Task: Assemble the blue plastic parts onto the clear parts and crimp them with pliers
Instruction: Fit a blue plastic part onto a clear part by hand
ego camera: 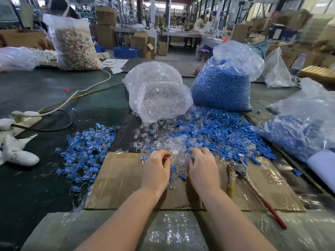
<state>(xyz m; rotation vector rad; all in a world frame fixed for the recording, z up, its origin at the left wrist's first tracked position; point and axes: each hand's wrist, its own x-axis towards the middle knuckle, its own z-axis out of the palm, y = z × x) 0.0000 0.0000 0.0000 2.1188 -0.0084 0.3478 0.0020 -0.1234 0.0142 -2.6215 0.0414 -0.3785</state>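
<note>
At the far edge of the cardboard sheet (126, 180), near the front edge of the desk (36, 178), both hands are working in a small heap of clear parts (178, 160). The left hand (157, 169) is lying palm down with its fingers curled into the heap; a blue-capped piece (143, 160) is showing at its fingertips, though whether it is actually pinching it cannot be told. The right hand (202, 169) is likewise lying palm down, fingers bent and raking the clear parts, with no single piece visibly gripped. Just to the right of the right hand, the pliers (241, 171) are lying untouched on the cardboard, their red handle pointing toward the front right corner. Behind the hands, loose blue plastic parts (217, 131) are spreading across the desk's middle. Toward the left, a pile of assembled pieces (85, 147) is resting on the dark surface. Farther back, a clear bag (157, 93) is spilling clear parts, with a bag of blue parts (223, 87) standing just beside it on the right.
</note>
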